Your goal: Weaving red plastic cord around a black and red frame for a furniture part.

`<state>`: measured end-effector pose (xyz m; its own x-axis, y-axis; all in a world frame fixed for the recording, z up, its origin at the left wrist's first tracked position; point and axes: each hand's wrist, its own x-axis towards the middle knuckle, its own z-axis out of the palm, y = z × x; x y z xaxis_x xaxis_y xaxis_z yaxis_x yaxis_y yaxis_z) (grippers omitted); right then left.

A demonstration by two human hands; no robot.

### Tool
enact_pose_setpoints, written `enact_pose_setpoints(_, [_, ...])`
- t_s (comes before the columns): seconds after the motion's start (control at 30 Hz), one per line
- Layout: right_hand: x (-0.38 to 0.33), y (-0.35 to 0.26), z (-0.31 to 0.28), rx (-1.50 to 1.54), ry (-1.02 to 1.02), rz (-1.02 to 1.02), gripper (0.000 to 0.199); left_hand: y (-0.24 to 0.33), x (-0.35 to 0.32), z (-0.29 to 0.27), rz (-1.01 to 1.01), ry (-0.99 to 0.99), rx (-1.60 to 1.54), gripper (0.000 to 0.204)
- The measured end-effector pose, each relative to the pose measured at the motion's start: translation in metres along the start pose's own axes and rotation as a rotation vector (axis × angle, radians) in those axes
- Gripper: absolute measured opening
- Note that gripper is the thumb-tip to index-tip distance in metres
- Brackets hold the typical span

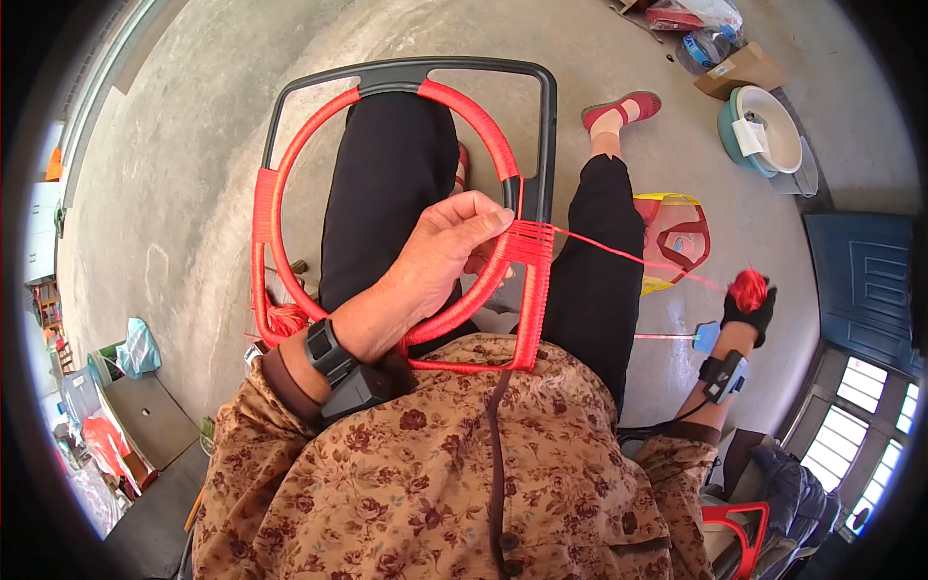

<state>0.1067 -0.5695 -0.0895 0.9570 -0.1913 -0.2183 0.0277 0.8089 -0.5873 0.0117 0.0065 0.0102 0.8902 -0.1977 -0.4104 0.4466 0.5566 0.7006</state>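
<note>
Your left hand (447, 244) pinches the red cord (619, 253) tight against the red ring (290, 164) on the gray frame (547, 126) over your lap. Your right hand (746, 307) closes around the red cord ball (748, 287), pulled far out to the side.

A brown cardboard box (740, 70) is lying on the concrete floor (193, 193) near its far right edge, beside a crumpled clear plastic bag (698, 19) holding red packets.

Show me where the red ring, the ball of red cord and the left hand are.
red ring (290, 164): head view, its upper left arc.
ball of red cord (748, 288): head view, its middle.
left hand (447, 246): head view, back of hand.
</note>
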Motion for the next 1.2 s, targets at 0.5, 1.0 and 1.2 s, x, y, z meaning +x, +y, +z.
enact_pose_setpoints(0.5, [-0.124, 0.252, 0.268, -1.567, -1.234, 0.386, 0.052, -0.020, 0.006, -0.002, -0.017, 0.011, 0.060, 0.016])
enact_pose_setpoints(1.0, [-0.136, 0.271, 0.320, -1.250, -1.058, -0.460, 0.049, 0.008, -0.010, 0.021, 1.279, 0.265, 0.988, 0.032])
enact_pose_setpoints(1.2, [-0.107, 0.207, 0.277, -1.643, -0.756, -0.535, 0.036, -0.010, -0.001, 0.005, 0.599, 0.343, 0.370, 0.017])
